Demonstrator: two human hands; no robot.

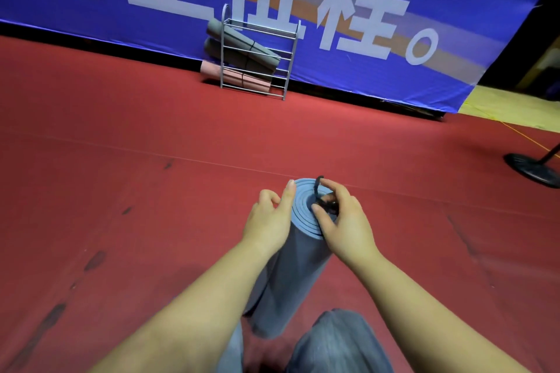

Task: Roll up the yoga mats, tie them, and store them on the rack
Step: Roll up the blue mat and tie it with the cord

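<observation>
- Red floor (pixel 151 160) filled most of the view, w/ a blue banner (pixel 424 24) along the back edge; 1 black stand base (pixel 533 168) sat at far right
- Metal rack (pixel 257 57) stood vs the banner, well apart from the person; 1 rack seen
- Rack held 3 rolled mats: 2 grey mats (pixel 242 45) stacked up top, 1 pink mat (pixel 233 77) at the bottom, ends poking out the left side; those 3 looked done, though ties were too small to be sure of
- Blue mat (pixel 291 275), 1 of it, was fully rolled and stood near upright on the floor betw the person's knees, spiral end facing up; rolling step looked finished for this one
- Left hand (pixel 269 218) lay flat vs the roll's left side near the top, fingers straight, steadying not gripping
- Right hand (pixel 342 221) sat on the roll's top right edge, fingers curled, pinching a dark cord (pixel 319 188); 1 cord visible, a bit sticking up above the fingertips
- Judged: tying was just underway, cord not yet seen wrapped round the roll; left to do = wrap, knot, carry to rack
- No unrolled mats in view, so this was prob the last; total mats counted = 4, w/ 3 stored and 1 in hand
</observation>
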